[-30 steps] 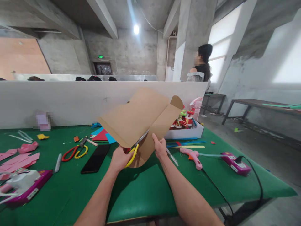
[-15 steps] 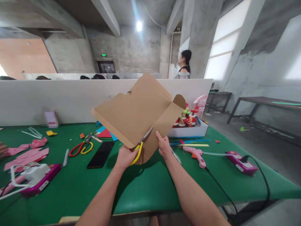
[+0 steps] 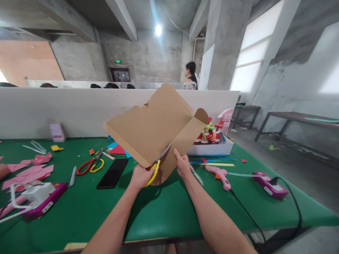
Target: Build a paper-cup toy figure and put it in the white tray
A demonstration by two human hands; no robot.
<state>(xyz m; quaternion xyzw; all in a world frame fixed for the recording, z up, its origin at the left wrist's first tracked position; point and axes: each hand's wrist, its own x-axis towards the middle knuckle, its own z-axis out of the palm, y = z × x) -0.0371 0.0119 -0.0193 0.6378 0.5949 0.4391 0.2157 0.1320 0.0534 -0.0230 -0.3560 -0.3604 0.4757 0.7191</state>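
Observation:
A large sheet of brown cardboard (image 3: 150, 127), with folded edges and a rounded flap, is held up tilted above the green table. My left hand (image 3: 142, 175) is closed around yellow-handled scissors (image 3: 156, 170). The scissor blades lie against the lower part of the cardboard, pointing up and to the right; just how far they are parted I cannot tell. At the lower right edge, my right hand (image 3: 183, 164) pinches the cardboard, its index finger stretched along the surface.
On the green table (image 3: 161, 218) lie a black phone (image 3: 112, 173), red-and-yellow-handled pliers (image 3: 91, 165), pink scraps (image 3: 30, 174), a pink glue gun (image 3: 221, 176) and purple power strips (image 3: 270, 185). A white box (image 3: 225, 148) of colourful figures stands behind. Another person's hand (image 3: 3, 170) is at far left.
The person in the background has moved left. My hands, the scissors and the cardboard stay almost the same, with only a slight shift of the view.

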